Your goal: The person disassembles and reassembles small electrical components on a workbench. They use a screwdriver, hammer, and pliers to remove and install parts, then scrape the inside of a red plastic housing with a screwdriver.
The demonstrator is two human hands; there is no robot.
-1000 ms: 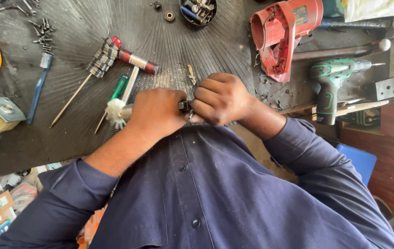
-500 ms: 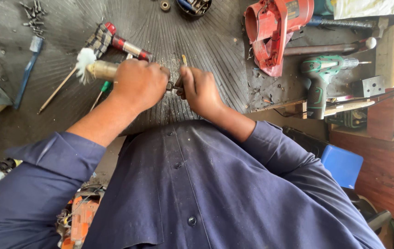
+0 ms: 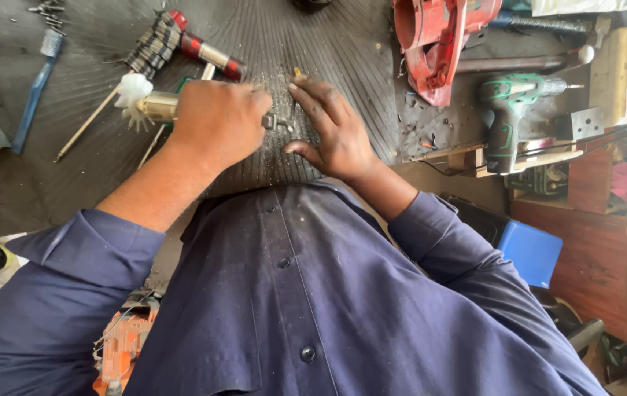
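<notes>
A: The left hand (image 3: pixel 218 121) is gripping a brass part (image 3: pixel 158 106), fingers curled tight around it, so most of it is hiding inside the fist.

B: What is sticking out past the knuckles?

A: A small metal piece (image 3: pixel 275 122), poking out just beyond the fingertips. Too small to say what it is.

B: And the right hand (image 3: pixel 332 132)?

A: It is resting loosely open, fingers (image 3: pixel 310 99) spread, thumb nearly touching that metal piece, holding nothing that I can see.

B: Anything by the brass end?

A: White bristles (image 3: pixel 134 92) are fanning out beside it, and a red casing (image 3: pixel 438 40) is lying well beyond the right fingers, cut off at the top.
</notes>
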